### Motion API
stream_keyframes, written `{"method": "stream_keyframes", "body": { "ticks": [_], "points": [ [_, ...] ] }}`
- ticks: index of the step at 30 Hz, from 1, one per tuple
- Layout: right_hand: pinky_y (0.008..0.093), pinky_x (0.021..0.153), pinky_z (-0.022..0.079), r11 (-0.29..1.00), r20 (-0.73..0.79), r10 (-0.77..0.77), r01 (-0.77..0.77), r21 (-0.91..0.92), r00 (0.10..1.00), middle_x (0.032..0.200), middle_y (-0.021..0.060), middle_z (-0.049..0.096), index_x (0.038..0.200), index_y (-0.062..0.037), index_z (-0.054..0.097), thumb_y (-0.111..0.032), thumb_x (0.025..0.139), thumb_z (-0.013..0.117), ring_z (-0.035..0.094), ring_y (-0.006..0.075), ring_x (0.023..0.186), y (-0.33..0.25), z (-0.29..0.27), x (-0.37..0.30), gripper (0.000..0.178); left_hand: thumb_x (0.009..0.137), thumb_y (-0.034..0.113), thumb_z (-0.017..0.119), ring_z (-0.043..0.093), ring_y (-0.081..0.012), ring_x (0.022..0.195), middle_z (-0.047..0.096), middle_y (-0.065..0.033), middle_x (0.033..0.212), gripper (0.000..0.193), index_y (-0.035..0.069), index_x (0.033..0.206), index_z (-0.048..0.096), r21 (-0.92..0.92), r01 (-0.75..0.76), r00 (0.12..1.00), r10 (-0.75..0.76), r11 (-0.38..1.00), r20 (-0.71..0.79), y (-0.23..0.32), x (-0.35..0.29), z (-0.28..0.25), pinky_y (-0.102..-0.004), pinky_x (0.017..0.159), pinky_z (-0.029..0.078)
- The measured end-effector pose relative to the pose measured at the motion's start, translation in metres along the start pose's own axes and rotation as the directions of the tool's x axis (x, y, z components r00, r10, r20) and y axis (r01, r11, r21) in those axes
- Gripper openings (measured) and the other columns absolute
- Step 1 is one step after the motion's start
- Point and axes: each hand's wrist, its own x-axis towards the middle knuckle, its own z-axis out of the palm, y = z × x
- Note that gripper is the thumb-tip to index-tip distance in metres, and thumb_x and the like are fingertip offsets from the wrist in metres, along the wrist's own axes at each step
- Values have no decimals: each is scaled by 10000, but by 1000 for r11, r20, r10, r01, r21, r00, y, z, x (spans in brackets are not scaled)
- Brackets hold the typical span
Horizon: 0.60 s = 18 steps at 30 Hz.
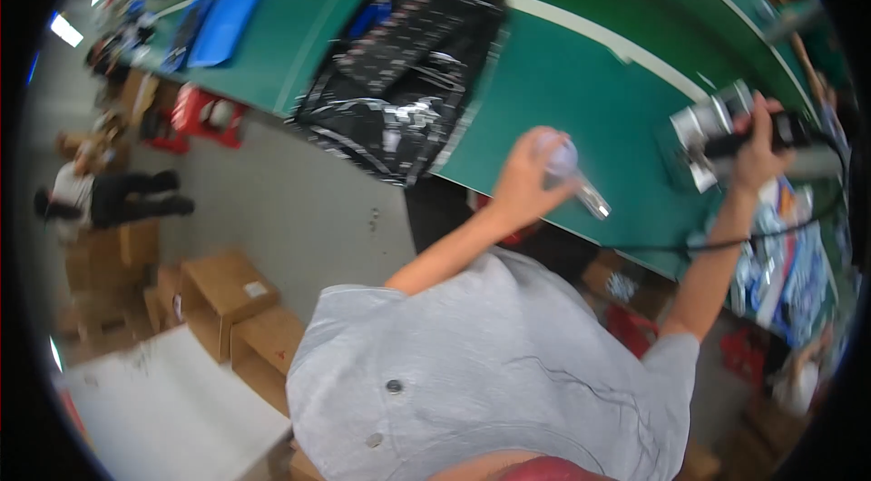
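In the head view, the person's left hand [531, 180] has its fingers clamped on a pale, round-headed object [562, 157] with a silvery end, held above the front edge of the green worktop [581, 91]. It is probably light and stiff, its smooth head rather slippery and perhaps fragile; the round body looks the surest hold. The right hand [760, 154] is at a dark corded tool [791, 130] beside silvery items [697, 127]; blur hides whether its fingers close around it.
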Motion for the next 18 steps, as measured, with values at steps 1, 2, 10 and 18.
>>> {"method": "stream_keyframes", "body": {
  "ticks": [1, 2, 10, 18],
  "points": [
    [278, 574, 489, 997, 27, -44, 42, 62, 999, 737, 46, 635, 981, -19, 693, -26, 946, 788, 604, 149, 589, -3, 2, -5, 101, 778, 228, 943, 608, -416, 1201, 618, -200, 1294, 699, 25, 1335, 572, -2, -30, 999, 30, 1000, -21, -2, 1, 3, -489, 1018, 519],
    [287, 570, 499, 997, 56, -28, 23, 77, 998, 739, 50, 636, 978, -25, 682, -23, 945, 776, 614, 156, 590, -8, 2, -9, 100, 769, 197, 948, 612, -415, 1205, 618, -201, 1305, 720, 28, 1354, 564, -13, -34, 999, 34, 999, -4, -4, 3, 4, -489, 1022, 518],
    [320, 567, 529, 982, -21, -93, 95, 164, 995, 723, 94, 661, 943, 11, 685, -40, 926, 788, 650, 185, 578, -34, 1, -11, 117, 808, 175, 929, 632, -400, 1233, 588, -233, 1378, 714, 2, 1407, 581, 33, 9, 1000, -9, 999, 5, 4, 1, 7, -452, 1040, 530],
    [280, 560, 499, 994, 9, -111, 111, 6, 994, 740, 53, 671, 862, -14, 677, -74, 923, 807, 642, 154, 561, -11, -1, 3, 156, 809, 166, 928, 631, -394, 1239, 580, -225, 1391, 718, 2, 1413, 576, 6, 46, 999, -46, 999, 12, 2, -1, 8, -444, 1040, 529]
  ]
}}
